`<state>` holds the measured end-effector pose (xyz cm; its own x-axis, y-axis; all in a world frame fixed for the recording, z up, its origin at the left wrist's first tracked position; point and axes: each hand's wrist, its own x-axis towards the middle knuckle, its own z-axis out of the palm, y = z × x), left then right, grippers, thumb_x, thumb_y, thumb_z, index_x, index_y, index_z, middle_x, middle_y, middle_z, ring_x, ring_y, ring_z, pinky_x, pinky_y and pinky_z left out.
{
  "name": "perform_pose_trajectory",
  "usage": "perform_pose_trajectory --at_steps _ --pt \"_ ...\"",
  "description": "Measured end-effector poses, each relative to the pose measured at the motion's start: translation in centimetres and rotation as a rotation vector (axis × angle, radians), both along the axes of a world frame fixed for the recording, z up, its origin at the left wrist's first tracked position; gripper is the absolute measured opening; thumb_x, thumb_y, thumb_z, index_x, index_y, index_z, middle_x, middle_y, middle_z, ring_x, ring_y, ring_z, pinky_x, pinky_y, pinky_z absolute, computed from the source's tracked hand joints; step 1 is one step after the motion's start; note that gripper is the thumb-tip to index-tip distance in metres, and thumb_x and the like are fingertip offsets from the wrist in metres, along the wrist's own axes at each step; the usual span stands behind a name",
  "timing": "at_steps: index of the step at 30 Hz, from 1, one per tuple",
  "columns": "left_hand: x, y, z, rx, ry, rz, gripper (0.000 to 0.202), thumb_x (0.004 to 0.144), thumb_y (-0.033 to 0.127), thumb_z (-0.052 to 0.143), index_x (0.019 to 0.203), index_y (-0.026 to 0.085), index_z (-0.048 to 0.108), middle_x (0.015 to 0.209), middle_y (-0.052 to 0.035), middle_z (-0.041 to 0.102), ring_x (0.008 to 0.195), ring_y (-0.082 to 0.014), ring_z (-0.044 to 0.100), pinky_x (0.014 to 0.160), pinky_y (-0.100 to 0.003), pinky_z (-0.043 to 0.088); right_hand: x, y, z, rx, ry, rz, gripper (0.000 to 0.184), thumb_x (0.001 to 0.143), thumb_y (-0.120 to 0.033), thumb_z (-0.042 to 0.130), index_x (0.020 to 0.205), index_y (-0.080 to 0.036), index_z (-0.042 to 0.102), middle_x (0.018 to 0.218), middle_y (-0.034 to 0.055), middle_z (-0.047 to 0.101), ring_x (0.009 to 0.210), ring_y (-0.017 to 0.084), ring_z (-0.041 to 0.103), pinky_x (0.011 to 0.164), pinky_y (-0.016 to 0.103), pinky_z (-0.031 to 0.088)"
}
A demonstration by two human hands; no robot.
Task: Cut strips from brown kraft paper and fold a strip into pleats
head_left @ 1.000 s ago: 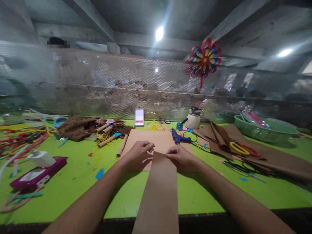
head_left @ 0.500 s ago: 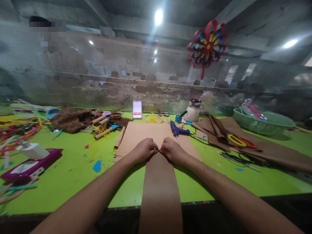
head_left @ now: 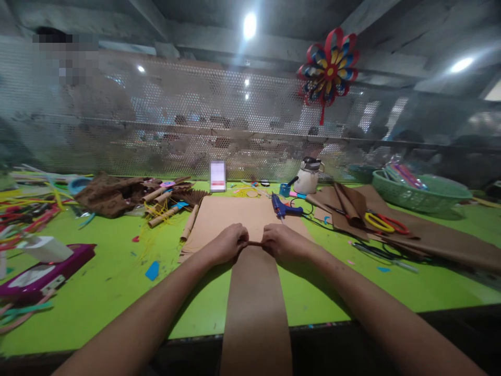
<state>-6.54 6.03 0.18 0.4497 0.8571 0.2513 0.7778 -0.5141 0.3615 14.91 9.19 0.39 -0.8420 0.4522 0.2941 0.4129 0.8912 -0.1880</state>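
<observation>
A long strip of brown kraft paper (head_left: 256, 303) runs from the middle of the table down over its front edge toward me. Its far end is folded into a narrow band. My left hand (head_left: 231, 243) pinches the left end of that fold, and my right hand (head_left: 279, 241) pinches the right end. Both hands are closed, with a short length of fold showing between them. Beneath and beyond them lies a stack of brown paper sheets (head_left: 230, 211). A blue glue gun (head_left: 285, 207) rests at the stack's right side.
Yellow and orange scissors (head_left: 385, 223) lie on brown paper at the right, before a green basket (head_left: 422, 196). A white jug (head_left: 307, 177) and a phone (head_left: 217, 176) stand at the back. A purple power strip (head_left: 50, 271) and crumpled brown paper (head_left: 117, 193) occupy the left.
My hands have drawn apart along the fold, from nearly touching at its middle to its two ends. The view has shifted slightly.
</observation>
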Motion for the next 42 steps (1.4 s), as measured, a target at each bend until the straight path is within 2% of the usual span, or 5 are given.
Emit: perform_pose_trajectory --at_steps 7,13,25,35,42 --pt "0.0 -0.1 -0.2 0.15 0.059 -0.097 0.014 0.082 0.012 0.047 0.075 0.015 0.058 0.079 -0.0039 0.053 0.075 -0.0149 0.048 0.066 -0.024 0.037 -0.1 -0.6 1.7 0.086 -0.135 0.031 0.014 0.074 -0.012 0.054 0.07 -0.014 0.067 0.071 0.0057 0.06 0.07 0.013 0.051 0.063 0.023 0.035" --pt "0.4 -0.3 0.6 0.297 0.285 -0.14 0.013 0.082 0.014 0.051 0.071 0.016 0.056 0.075 -0.0037 0.052 0.076 -0.0169 0.044 0.065 -0.027 0.034 -0.3 -0.7 0.7 0.18 -0.139 -0.059 0.016 0.077 -0.017 0.051 0.068 -0.013 0.063 0.068 0.006 0.057 0.063 0.013 0.048 0.058 0.024 0.032" --pt "-0.2 0.3 -0.1 -0.015 -0.063 0.074 0.009 0.079 0.022 0.056 0.084 0.015 0.059 0.082 -0.004 0.056 0.078 -0.0168 0.052 0.07 -0.028 0.041 -0.2 -0.4 0.3 0.14 -0.191 -0.135 0.008 0.078 -0.018 0.054 0.08 -0.014 0.06 0.078 0.0068 0.056 0.064 0.013 0.048 0.054 0.025 0.027" --pt "-0.5 0.1 -0.8 0.129 0.018 -0.096 0.014 0.083 0.012 0.044 0.076 0.015 0.056 0.081 -0.004 0.05 0.078 -0.0155 0.046 0.067 -0.026 0.037 0.1 -1.5 0.1 0.234 -0.169 -0.132 0.008 0.081 -0.015 0.053 0.077 -0.013 0.059 0.075 0.0055 0.052 0.065 0.013 0.044 0.056 0.026 0.028" --pt "0.1 -0.7 0.4 0.264 0.311 -0.121 0.016 0.084 0.015 0.049 0.071 0.016 0.057 0.077 -0.0051 0.049 0.078 -0.018 0.043 0.067 -0.028 0.035 0.4 -2.3 0.0 0.265 -0.213 -0.134 0.006 0.081 -0.01 0.053 0.079 -0.013 0.058 0.08 0.0079 0.054 0.072 0.017 0.047 0.06 0.028 0.03"
